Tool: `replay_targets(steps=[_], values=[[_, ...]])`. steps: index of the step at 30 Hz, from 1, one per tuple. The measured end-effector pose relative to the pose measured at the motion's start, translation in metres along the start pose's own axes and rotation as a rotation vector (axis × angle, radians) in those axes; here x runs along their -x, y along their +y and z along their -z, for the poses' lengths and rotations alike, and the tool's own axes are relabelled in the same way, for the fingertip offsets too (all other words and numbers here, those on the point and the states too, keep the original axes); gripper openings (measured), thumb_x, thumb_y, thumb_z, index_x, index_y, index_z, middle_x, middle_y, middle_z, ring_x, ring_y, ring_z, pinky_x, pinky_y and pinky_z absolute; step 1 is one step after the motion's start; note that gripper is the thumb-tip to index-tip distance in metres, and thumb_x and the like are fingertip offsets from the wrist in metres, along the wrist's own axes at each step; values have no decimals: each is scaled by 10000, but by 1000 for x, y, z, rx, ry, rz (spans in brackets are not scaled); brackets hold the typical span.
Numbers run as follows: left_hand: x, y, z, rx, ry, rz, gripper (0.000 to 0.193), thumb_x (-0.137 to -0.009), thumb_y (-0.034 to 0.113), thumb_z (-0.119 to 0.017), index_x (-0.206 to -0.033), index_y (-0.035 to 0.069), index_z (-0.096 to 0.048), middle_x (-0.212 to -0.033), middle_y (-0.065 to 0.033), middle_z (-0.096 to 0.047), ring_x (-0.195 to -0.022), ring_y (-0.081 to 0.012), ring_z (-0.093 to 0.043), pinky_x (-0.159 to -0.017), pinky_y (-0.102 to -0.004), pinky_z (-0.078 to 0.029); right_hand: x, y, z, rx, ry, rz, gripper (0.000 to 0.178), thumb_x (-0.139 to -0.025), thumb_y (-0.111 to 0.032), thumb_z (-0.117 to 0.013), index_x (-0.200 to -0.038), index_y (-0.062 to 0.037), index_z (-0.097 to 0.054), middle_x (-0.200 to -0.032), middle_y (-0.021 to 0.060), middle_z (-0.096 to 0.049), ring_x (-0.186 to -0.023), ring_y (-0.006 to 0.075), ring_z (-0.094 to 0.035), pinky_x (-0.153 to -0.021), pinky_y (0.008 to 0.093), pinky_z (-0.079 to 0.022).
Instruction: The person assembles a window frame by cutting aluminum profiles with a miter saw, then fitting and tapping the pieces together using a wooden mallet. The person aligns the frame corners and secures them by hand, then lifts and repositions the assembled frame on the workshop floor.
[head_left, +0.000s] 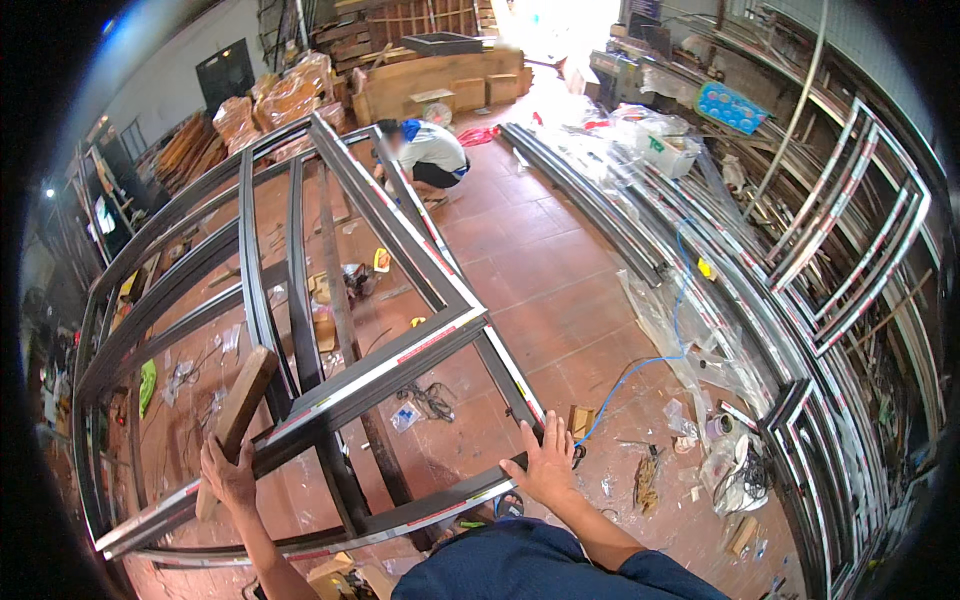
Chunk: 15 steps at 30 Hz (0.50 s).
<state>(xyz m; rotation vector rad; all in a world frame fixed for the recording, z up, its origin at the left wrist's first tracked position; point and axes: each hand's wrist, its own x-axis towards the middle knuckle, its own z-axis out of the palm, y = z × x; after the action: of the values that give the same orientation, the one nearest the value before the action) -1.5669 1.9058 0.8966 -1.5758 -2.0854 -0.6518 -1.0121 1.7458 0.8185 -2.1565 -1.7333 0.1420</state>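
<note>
My left hand (230, 477) is closed around a wooden block (242, 402), a long squared piece that stands tilted against the near bar of a large dark metal frame (375, 375). The frame has several crossbars and strips of white and red film along its edges. My right hand (550, 467) lies with fingers spread on the near right corner of the frame, pressing on it and gripping nothing. Part of the block's lower end is hidden behind my left hand.
A co-worker (432, 155) crouches beside the frame's far end. Long metal profiles (590, 200) lie in stacks on the right, with smaller frames (840, 230) leaning over them. A blue cable (635, 368) crosses the tiled floor (540, 250). Scraps and plastic bags (735, 465) lie at the near right.
</note>
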Motion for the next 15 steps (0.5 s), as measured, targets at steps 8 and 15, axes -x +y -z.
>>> replay_targets(steps=[8, 15], values=[[-54, -66, -36, 342, -456, -123, 581, -911, 236, -829, -1411, -12, -667, -1255, -247, -708, -1197, -388, -664, -1036, -448, -507, 4, -1, -5, -32, 111, -53, 804, -954, -618, -703, -1557, -106, -559, -1718, 351, -244, -1608, 517, -220, -1262, 655, -238], [-31, -69, -34, 98, -213, -308, 605, -952, 352, -821, -1441, 28, -672, -1037, -150, -732, -934, -315, -693, -810, -388, -567, 28, -41, -1, -90, -49, -206, 811, -970, -568, -691, -1614, -123, -481, -1723, 339, -253, -1599, 520, -266, -1274, 636, -271]])
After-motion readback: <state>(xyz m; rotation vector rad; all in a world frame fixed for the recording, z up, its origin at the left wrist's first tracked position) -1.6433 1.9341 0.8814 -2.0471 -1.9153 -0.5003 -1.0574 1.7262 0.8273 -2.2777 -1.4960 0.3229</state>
